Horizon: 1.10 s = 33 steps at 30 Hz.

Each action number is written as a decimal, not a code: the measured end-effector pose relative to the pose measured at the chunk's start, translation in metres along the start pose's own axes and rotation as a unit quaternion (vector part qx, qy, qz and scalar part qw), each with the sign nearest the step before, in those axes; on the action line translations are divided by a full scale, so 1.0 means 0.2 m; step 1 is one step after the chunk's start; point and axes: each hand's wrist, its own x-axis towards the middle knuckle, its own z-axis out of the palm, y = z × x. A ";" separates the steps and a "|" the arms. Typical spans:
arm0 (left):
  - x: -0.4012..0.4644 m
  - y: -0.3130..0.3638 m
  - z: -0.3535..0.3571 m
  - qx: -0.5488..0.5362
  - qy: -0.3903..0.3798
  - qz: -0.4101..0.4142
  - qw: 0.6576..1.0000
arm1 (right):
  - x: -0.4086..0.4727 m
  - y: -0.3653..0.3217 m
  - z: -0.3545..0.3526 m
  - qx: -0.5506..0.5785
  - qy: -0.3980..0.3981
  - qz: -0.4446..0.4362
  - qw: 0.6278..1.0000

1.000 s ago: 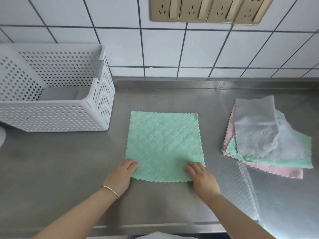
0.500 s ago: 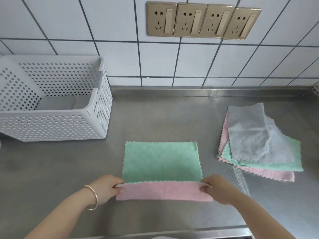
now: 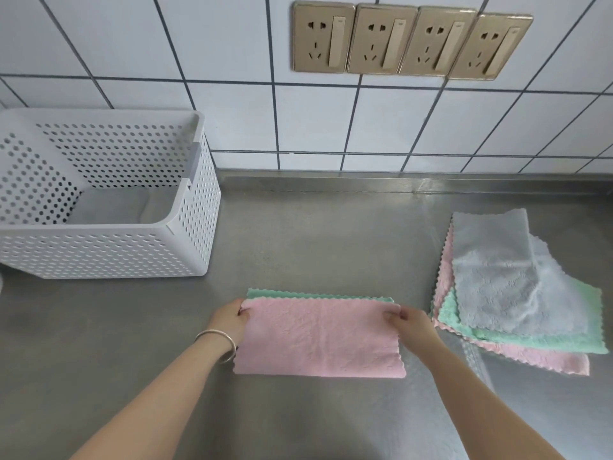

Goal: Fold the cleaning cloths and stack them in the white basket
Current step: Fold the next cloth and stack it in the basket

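Note:
A two-sided cloth [image 3: 318, 336], green on one face and pink on the other, lies folded in half on the steel counter, pink side up, with a thin green strip showing along its far edge. My left hand [image 3: 229, 322] pinches the folded cloth's far left corner. My right hand [image 3: 409, 323] pinches its far right corner. The white perforated basket [image 3: 185, 247] stands at the back left with a grey folded cloth [image 3: 112, 207] on its bottom. A loose pile of cloths [image 3: 507, 287], grey on green on pink, lies to the right.
The steel counter [image 3: 318, 234] runs to a tiled wall with a row of gold sockets [image 3: 411, 43]. A textured patch of the counter lies near the pile's front.
Both hands lifted the green cloth's near edge and carried it over to the far edge, so the cloth now lies folded in half with its pink face up. The view tilted upward.

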 end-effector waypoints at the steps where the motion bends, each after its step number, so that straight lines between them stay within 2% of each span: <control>1: 0.03 0.00 0.01 0.011 0.001 -0.009 1.000 | 0.02 0.01 0.01 -0.004 0.012 0.007 1.000; 13: 0.15 0.03 0.06 0.054 0.028 -0.034 0.998 | 0.08 -0.02 0.09 -0.071 0.084 0.047 0.993; 17: 0.16 0.03 0.05 0.046 0.044 -0.067 0.996 | 0.08 -0.04 0.13 -0.074 0.103 0.056 0.990; 21: 0.13 0.01 0.04 0.050 0.115 -0.100 0.987 | 0.05 -0.04 0.12 -0.043 0.142 0.092 0.985; 23: 0.10 0.01 0.06 0.054 0.197 -0.055 0.977 | 0.04 0.00 0.10 -0.036 0.161 0.101 0.981; 26: 0.01 0.06 0.16 0.112 0.272 0.115 0.949 | -0.01 0.05 0.09 -0.037 0.166 0.128 0.977; 29: -0.09 0.13 0.34 0.176 0.178 0.279 0.927 | -0.07 0.08 0.12 -0.034 0.139 0.156 0.977; 31: -0.14 0.16 0.45 0.249 0.112 0.313 0.910 | -0.11 0.09 0.15 -0.054 0.105 0.153 0.981; 33: -0.16 0.17 0.54 0.306 0.086 0.326 0.890 | -0.14 0.09 0.17 -0.075 0.082 0.153 0.982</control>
